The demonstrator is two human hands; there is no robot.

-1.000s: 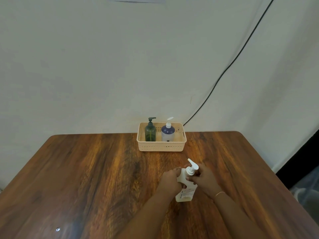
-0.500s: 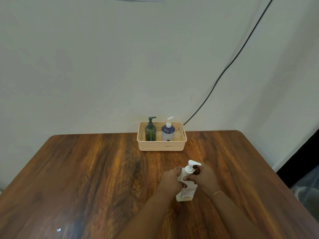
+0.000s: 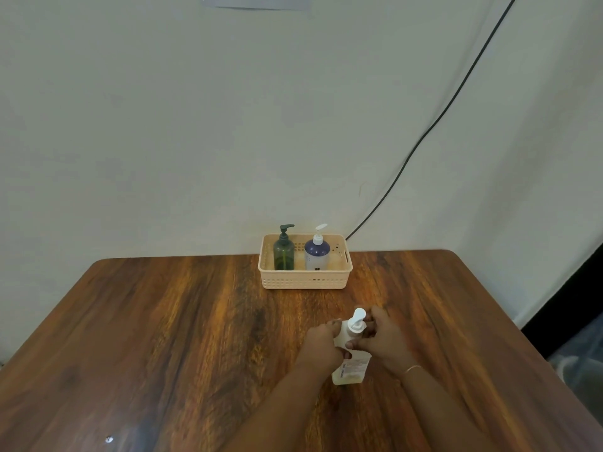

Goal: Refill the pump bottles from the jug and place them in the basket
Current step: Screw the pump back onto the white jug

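Observation:
A white pump bottle (image 3: 350,370) stands on the wooden table (image 3: 163,337) in front of me. My left hand (image 3: 321,342) grips its body from the left. My right hand (image 3: 380,340) pinches the white pump cap (image 3: 356,322) at the neck, with the nozzle pointing away from me. Farther back, against the wall, a beige basket (image 3: 305,280) holds a dark green pump bottle (image 3: 283,251) on the left and a purple pump bottle (image 3: 317,251) with a white pump beside it. No jug is in view.
A black cable (image 3: 440,119) runs down the wall to the table's back edge behind the basket. The table's right edge borders a gap to the floor (image 3: 580,353). A small bright speck (image 3: 109,439) lies near the front left.
The pump head has turned in my right hand: its nozzle swung from pointing right to pointing away from me. The bottle and my left hand stayed in place.

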